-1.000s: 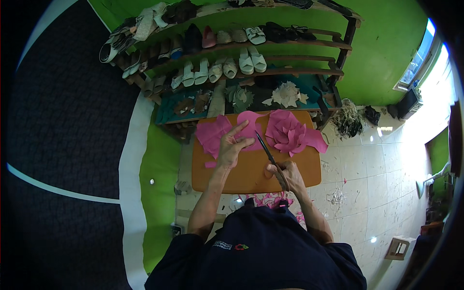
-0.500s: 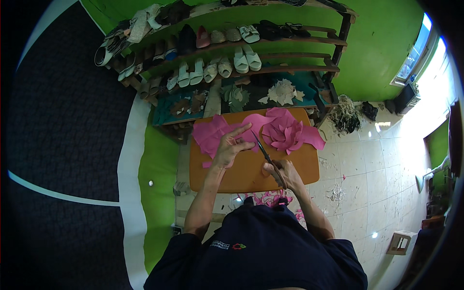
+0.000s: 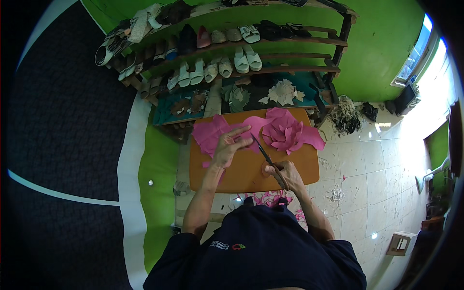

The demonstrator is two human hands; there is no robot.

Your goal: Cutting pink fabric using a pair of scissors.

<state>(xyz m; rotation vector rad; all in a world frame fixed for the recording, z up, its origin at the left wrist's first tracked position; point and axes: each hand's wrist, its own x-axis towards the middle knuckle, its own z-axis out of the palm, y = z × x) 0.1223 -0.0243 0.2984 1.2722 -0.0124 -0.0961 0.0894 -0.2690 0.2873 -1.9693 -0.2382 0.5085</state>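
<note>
My right hand (image 3: 286, 175) grips a pair of dark-bladed scissors (image 3: 264, 153). The blades point up and left toward the fingertips of my left hand (image 3: 229, 147), and look nearly closed. Between my left thumb and forefinger is a piece of thin pink material (image 3: 245, 135), partly hidden by the hand; a bit of pink also shows beside the wrist. Beyond the left hand lies a flat pink sheet (image 3: 210, 133) on the orange-brown table (image 3: 244, 180). To its right sits a heap of pink petal-shaped cut pieces (image 3: 282, 133).
Behind the table stands a wooden rack (image 3: 302, 41) with several rows of shoes and sandals. Its lowest shelf holds green cut pieces (image 3: 236, 98) and cream ones (image 3: 284, 93). Pink scraps (image 3: 268, 198) litter the floor by my lap. Pale trimmings (image 3: 337, 192) lie on the tiles at right.
My left hand has shifted slightly, its thumb moving up and left, and pink material now shows beside its wrist. The scissors and right hand have barely moved.
</note>
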